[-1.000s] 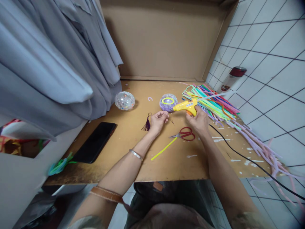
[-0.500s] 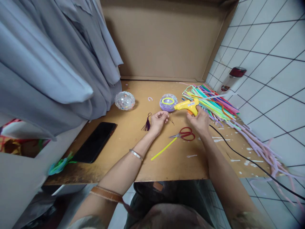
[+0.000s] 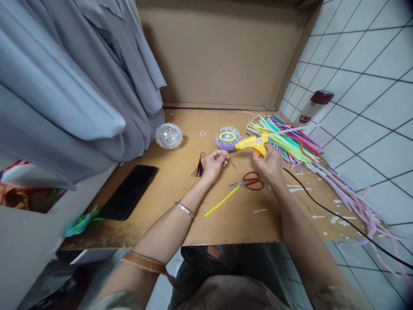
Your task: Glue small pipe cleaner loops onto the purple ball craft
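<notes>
My right hand [image 3: 267, 162] is wrapped round the handle of a yellow glue gun [image 3: 253, 144], whose nozzle points left. Just left of the nozzle, my left hand [image 3: 215, 164] is closed in a pinch; what its fingertips hold is too small to make out. Behind them sits a clear ball with purple wrapping [image 3: 228, 145] and a yellow ring [image 3: 227, 136] on it. A dark purple tassel [image 3: 199, 167] lies left of my left hand. Red-handled scissors [image 3: 253, 181] and a yellow strip [image 3: 222, 201] lie nearer me.
A second clear ball [image 3: 169, 136] and a black phone [image 3: 127, 193] are on the left. Colourful pipe cleaners [image 3: 290, 140] lie at the right, by a red-capped bottle [image 3: 314, 107]. A black cable [image 3: 322, 206] crosses the right side. Grey cloth [image 3: 80, 86] hangs at left.
The glue gun has shifted very slightly left in my right hand, its nozzle a little closer to my left fingertips. Everything else looks the same.
</notes>
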The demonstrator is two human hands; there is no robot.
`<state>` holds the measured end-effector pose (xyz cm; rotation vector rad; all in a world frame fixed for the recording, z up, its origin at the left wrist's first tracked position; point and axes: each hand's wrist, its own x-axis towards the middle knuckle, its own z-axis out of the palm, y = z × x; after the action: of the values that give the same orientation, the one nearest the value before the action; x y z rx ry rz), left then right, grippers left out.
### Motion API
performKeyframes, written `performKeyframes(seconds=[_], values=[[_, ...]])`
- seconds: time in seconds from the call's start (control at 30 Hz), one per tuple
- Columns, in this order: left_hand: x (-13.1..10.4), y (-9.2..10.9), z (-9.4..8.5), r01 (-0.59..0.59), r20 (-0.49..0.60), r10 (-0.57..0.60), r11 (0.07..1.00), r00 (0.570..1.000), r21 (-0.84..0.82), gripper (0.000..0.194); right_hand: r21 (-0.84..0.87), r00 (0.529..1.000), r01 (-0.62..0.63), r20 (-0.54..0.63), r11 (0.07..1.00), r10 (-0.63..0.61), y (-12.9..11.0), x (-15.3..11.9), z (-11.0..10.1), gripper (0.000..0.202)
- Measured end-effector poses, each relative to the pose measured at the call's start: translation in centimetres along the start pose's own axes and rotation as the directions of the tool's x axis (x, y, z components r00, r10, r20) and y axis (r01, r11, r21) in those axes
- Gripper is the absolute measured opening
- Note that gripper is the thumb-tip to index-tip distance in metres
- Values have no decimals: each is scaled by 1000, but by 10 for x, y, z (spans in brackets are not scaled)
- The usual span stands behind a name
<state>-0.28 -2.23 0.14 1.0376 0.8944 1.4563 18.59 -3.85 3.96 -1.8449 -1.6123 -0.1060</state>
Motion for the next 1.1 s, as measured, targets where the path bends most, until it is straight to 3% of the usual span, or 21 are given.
performKeyframes(seconds=[0.2,0.8,1.0,1.1], values=[[1,1,1,8,-13,-8,1000,1000,1,29,60,999,10,-46,998,-7,1,0,2,34],[0,4,1,36,-25,-36,999,999,-7,25,16,998,-31,59,999,30,-1,0,2,34],[0,2,1,27,-32,-27,1000,999,5,29,4,994,-109,8,994,109,5,3,6,32],[1,0,0,9,-31,-8,1000,999,8,32,-35,980,-186,67,982,188,11,5,8,33]])
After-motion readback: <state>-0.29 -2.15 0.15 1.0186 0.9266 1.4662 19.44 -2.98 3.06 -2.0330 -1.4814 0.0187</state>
